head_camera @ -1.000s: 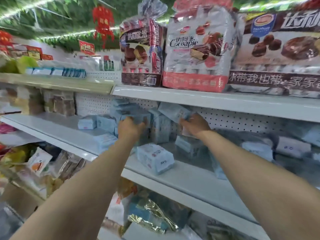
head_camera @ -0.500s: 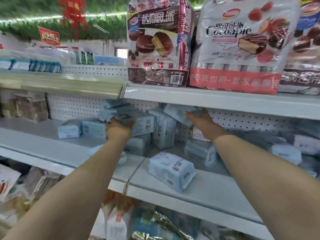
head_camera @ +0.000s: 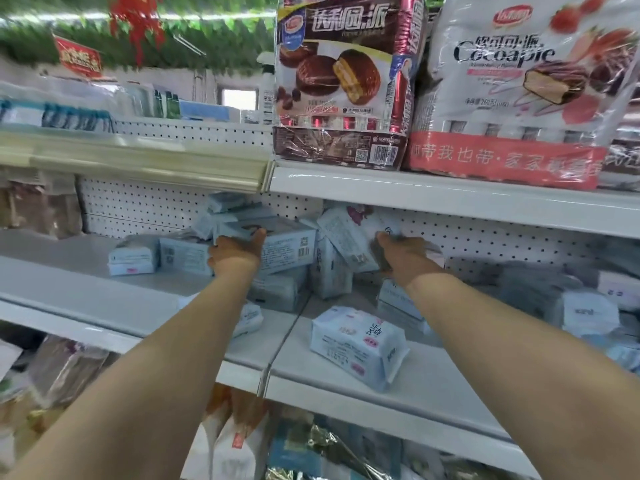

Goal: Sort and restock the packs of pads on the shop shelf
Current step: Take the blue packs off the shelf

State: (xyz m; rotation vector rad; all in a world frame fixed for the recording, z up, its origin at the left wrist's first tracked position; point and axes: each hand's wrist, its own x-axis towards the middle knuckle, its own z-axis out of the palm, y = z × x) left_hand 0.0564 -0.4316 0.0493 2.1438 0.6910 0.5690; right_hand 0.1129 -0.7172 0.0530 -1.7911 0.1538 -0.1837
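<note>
Pale blue and white packs of pads lie in a jumble at the back of the white middle shelf (head_camera: 433,379). My left hand (head_camera: 239,252) grips a boxy pack with barcodes (head_camera: 291,249) that sits on top of a stack. My right hand (head_camera: 403,254) holds a tilted pack (head_camera: 346,237) leaning against the pegboard, its fingers hidden behind the pack. One loose pack (head_camera: 356,344) lies flat near the shelf's front edge between my forearms. Two more packs (head_camera: 133,259) sit to the left.
Big bags of chocolate pies (head_camera: 343,81) stand on the shelf above, whose edge (head_camera: 450,199) hangs low over my hands. Grey-blue packs (head_camera: 588,311) crowd the right end. Snack bags (head_camera: 304,445) fill the lower shelf. Bare shelf surface lies at the left (head_camera: 69,285).
The view has shifted left and closer to the shelf. Both hands have stayed on their packs and my right hand has come down a little with the tilted pack.
</note>
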